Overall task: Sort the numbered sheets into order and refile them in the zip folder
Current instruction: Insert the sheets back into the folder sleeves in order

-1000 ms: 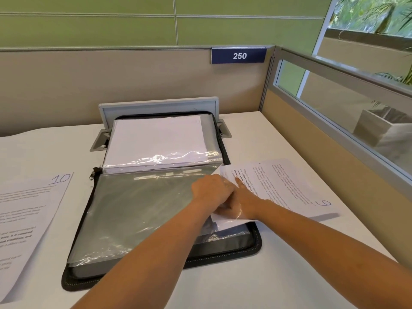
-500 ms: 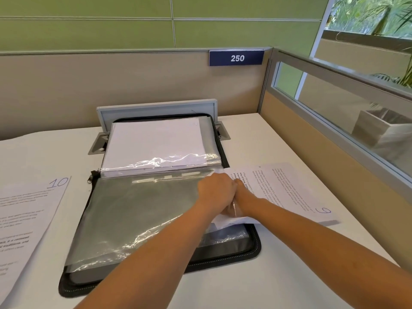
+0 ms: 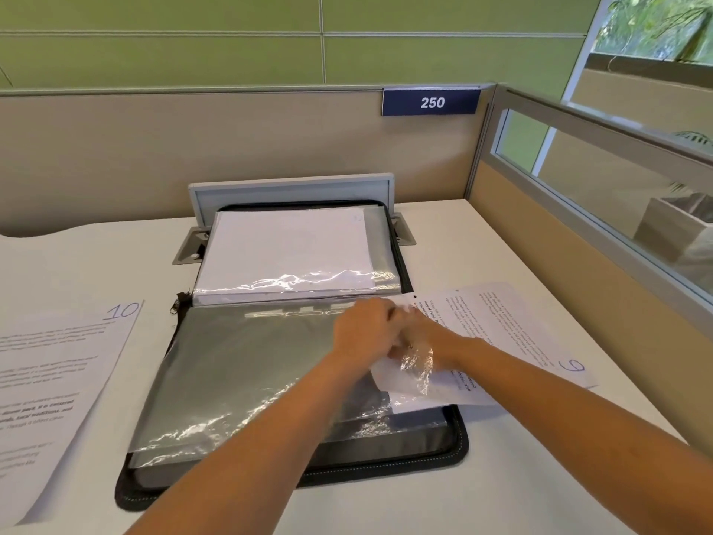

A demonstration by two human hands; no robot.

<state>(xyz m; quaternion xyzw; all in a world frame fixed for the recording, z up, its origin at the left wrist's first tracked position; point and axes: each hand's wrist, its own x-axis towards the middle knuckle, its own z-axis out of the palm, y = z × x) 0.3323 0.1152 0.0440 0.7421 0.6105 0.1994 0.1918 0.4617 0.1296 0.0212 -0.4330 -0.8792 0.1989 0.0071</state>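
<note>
As the left hand (image 3: 364,334) curls its fingers round the crinkled edge of the clear plastic sleeve (image 3: 247,364), the right hand (image 3: 428,339) sits touching it on the white printed sheet (image 3: 513,326). The right fingers are tucked behind the left hand and under plastic, so I can't tell its grip. That sheet fans out right of both hands, near corner under the plastic, over the edge of the open black zip folder (image 3: 461,442). Beyond the hands, a stack of filled sleeves (image 3: 285,256) fills the folder's far half. Well left of them, a second white sheet (image 3: 58,380) marked 10 lies on the white desk (image 3: 482,241). Behind: beige partition (image 3: 193,148), blue plate (image 3: 431,102) reading 250, green wall (image 3: 231,52). Off right, a glass screen (image 3: 578,179).
</note>
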